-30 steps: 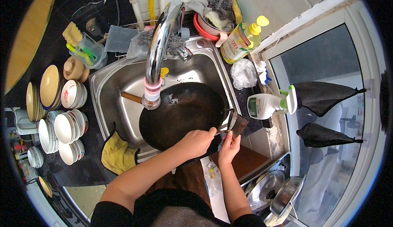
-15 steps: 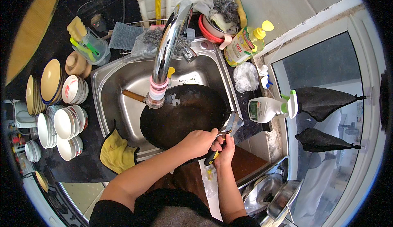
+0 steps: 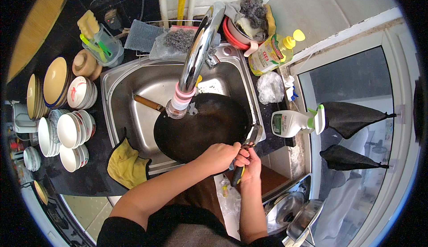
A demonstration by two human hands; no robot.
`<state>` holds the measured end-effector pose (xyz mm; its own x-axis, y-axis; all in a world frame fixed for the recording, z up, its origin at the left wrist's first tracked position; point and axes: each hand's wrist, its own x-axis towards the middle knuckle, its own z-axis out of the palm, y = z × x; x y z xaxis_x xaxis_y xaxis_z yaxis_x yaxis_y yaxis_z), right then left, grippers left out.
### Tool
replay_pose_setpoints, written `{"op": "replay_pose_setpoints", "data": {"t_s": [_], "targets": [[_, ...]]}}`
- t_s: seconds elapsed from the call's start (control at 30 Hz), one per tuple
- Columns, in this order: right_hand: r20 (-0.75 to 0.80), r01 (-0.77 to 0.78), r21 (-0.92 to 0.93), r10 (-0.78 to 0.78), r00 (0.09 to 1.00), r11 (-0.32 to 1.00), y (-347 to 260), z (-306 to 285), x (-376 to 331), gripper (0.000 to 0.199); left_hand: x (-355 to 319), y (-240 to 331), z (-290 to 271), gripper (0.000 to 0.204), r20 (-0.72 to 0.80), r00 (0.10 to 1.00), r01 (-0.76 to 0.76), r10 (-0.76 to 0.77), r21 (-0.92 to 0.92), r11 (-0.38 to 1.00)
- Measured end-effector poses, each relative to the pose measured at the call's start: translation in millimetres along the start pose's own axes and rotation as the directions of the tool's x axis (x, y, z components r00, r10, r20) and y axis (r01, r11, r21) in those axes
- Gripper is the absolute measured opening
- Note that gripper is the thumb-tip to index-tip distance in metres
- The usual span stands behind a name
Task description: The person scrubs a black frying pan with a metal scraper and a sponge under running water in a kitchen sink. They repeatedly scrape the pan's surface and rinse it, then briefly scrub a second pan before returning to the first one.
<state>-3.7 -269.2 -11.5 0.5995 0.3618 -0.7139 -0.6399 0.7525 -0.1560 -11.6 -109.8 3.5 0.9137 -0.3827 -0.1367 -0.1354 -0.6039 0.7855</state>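
Just now the wok [image 3: 203, 126] lies tilted in the steel sink [image 3: 129, 91], its wooden handle toward the left, its right rim up on the sink's edge. Her left hand [image 3: 218, 157] is curled shut over that near rim, steadying it. Beside it, touching, the right hand [image 3: 250, 164] is clamped on a dark-handled tool [image 3: 238, 172] – pliers, I'd guess – biting at the metal loop handle [image 3: 253, 135]. She seems mid-way through working that fitting; next wants a firm squeeze and a twist without the wok slipping. A second ago the right hand sat higher, beside the loop – now it has dropped below.
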Motion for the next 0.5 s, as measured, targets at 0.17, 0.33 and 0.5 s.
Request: {"op": "replay_pose_setpoints", "data": {"t_s": [0.17,0.33,0.5], "targets": [[-0.091,-0.215,-0.101,0.206,0.974,0.971,-36.4,6.8,-9.5,0.021,3.2,1.2,1.4,0.022,0.005,1.0,0.008,-0.008,0.022,1.0],[-0.165,-0.166,-0.079,0.152,0.975,0.983,-18.8,10.0,-21.0,0.024,3.2,3.4,-0.8,0.022,0.014,1.0,0.025,-0.025,0.012,1.0],[-0.103,-0.06,-0.065,0.053,0.993,0.996,-21.7,8.0,-17.4,0.022,2.7,4.5,-2.5,0.018,0.031,0.999,0.04,-0.04,0.01,0.999]]}}
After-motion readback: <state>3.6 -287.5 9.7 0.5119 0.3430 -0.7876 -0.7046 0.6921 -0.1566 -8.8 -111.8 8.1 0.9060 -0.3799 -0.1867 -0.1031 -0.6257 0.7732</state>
